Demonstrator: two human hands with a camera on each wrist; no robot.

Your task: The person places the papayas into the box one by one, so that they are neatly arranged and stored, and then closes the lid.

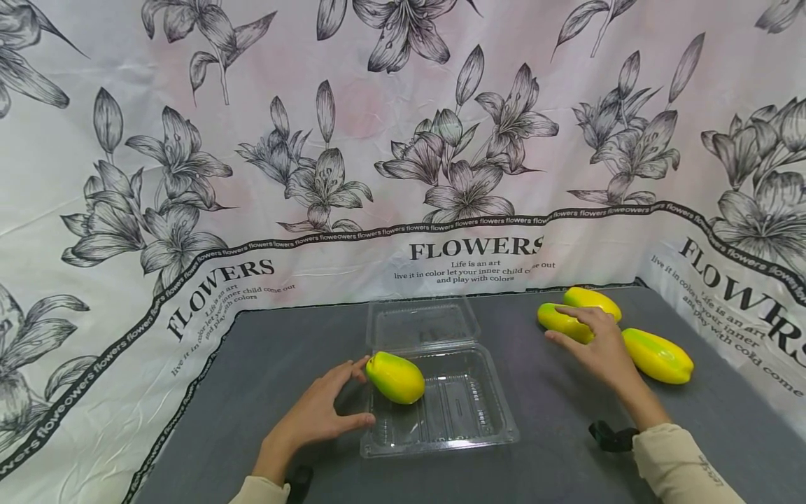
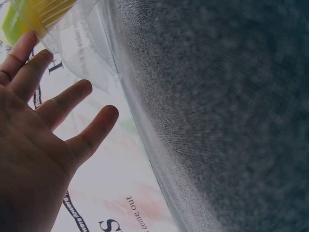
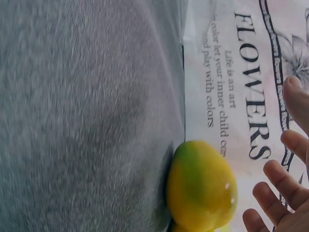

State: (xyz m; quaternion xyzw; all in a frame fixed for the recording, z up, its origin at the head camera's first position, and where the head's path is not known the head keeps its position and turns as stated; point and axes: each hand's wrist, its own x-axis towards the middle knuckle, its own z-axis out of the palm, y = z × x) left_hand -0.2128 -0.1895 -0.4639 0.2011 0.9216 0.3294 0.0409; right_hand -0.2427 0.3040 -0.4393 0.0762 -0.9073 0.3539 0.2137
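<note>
A yellow-green fruit shaped like a papaya [image 1: 395,378] sits in the left part of a clear plastic clamshell box [image 1: 497,413]. Beside the box's left wall, my left hand [image 1: 311,413] is spread, fingertips close to that fruit; whether they touch it I cannot tell. In the left wrist view the fingers of that hand [image 2: 43,125] are extended. Over at the right, my right hand [image 1: 601,346] reaches above another such fruit [image 1: 557,320], its fingers loosely stretched. The right wrist view shows a gap between this hand [image 3: 285,193] and a fruit [image 3: 200,186].
The box's lid [image 1: 422,323] lies folded back toward the wall. Two more yellow-green fruits, one behind [image 1: 592,302] and one to the right [image 1: 658,357], flank the right hand. A flower-printed cloth [image 1: 340,266] borders the grey tabletop [image 1: 277,350] at the back and sides.
</note>
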